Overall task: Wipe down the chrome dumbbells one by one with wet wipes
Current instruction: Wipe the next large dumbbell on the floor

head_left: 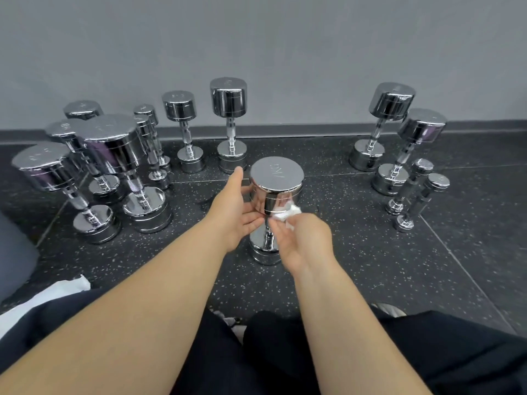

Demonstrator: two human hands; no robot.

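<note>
A chrome dumbbell (276, 181) stands upright on the speckled black floor in front of me. My left hand (238, 208) rests against the left side of its upper head, fingers fairly straight. My right hand (302, 240) pinches a crumpled white wet wipe (286, 214) and holds it against the lower front edge of that head, just above the handle. The lower head is partly hidden behind my right hand.
Several upright chrome dumbbells cluster at the left (114, 149). Two stand at the back (228, 98), and several more at the right (392, 102). A grey wall runs behind. A white packet (61, 289) lies by my left knee.
</note>
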